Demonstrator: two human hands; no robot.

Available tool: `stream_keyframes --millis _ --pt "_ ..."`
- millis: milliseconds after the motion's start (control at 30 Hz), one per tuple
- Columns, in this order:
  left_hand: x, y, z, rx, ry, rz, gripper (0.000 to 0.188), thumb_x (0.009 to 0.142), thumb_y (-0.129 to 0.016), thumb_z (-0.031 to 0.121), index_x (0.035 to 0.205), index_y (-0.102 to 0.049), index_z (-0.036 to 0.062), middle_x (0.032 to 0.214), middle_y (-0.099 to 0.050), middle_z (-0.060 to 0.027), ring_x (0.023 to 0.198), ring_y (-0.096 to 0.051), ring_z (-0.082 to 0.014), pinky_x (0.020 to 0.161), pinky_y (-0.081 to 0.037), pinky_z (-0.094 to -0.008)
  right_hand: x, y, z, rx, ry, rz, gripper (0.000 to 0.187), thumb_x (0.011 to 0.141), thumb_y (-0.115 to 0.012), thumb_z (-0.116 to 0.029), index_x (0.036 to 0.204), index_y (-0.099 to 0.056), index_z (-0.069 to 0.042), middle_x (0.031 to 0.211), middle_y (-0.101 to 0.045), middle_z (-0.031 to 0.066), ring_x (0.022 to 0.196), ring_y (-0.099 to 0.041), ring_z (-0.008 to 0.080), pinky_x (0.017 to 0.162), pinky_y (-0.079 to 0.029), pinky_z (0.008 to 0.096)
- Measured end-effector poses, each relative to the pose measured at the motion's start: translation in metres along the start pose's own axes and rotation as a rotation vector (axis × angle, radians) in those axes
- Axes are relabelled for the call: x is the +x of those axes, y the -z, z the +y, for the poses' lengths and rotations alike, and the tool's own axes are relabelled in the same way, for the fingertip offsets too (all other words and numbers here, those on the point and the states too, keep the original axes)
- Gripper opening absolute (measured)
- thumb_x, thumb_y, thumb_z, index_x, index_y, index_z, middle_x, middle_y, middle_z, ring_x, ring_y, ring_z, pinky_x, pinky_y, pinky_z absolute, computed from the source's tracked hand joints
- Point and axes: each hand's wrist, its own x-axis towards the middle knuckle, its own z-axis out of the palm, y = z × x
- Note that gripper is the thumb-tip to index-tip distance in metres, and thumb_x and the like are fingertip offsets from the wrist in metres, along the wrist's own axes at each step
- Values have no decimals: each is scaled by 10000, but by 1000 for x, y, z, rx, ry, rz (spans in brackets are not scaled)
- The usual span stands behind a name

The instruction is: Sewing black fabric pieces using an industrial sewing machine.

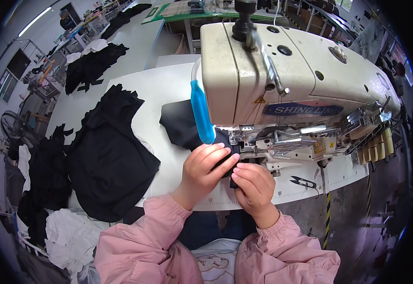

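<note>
A piece of black fabric (177, 124) lies on the white sewing table, and its front edge runs under the presser foot of a cream-coloured sewing machine (282, 75). My left hand (205, 165) grips this fabric just in front of the needle area, fingers bent over it. Beside it, my right hand (254, 189) pinches the fabric's narrow folded end between thumb and fingers. The fingertips of both hands almost meet. A blue light cover (201, 113) hangs at the machine's left side, above my left fingers. The needle tip is too small to make out.
A stack of cut black fabric (109, 156) covers the table's left part, with more black cloth (45, 189) beyond it. White crumpled material (71, 236) sits at the lower left. Thread snips (303, 181) lie right of my hands. A fan (14, 125) stands far left.
</note>
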Motion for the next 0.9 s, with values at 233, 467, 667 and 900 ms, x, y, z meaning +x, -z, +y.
stream_keyframes --millis 233,467,667,900 --pt "0 0 -1 -12 17 -6 337 832 -745 134 1153 -825 193 1179 -701 -21 1149 -690 -242 1029 -568 -458 1 -2 -1 -9 -18 26 322 686 -731 26 1003 -741 -30 1071 -731 80 1021 -744 287 862 -615 432" --pt "6 -2 -2 -20 -11 31 365 804 -737 75 1157 -803 141 1136 -680 -51 1075 -710 -258 856 -582 -395 6 -4 -2 -7 -37 64 325 656 -705 89 963 -729 -17 999 -740 103 962 -749 327 827 -616 422" --pt "9 0 -7 -38 -19 9 351 809 -746 77 1148 -807 144 1132 -673 -42 1091 -704 -249 871 -580 -402 5 -7 4 -49 -7 69 358 650 -723 32 1003 -734 -32 1059 -719 74 1008 -720 300 849 -611 437" --pt "2 4 -9 -22 -53 -10 293 841 -756 152 1118 -831 212 1137 -703 6 1137 -689 -223 1063 -539 -465 6 -7 3 -109 8 84 369 648 -732 0 1010 -735 -66 1081 -720 35 991 -673 273 858 -563 454"
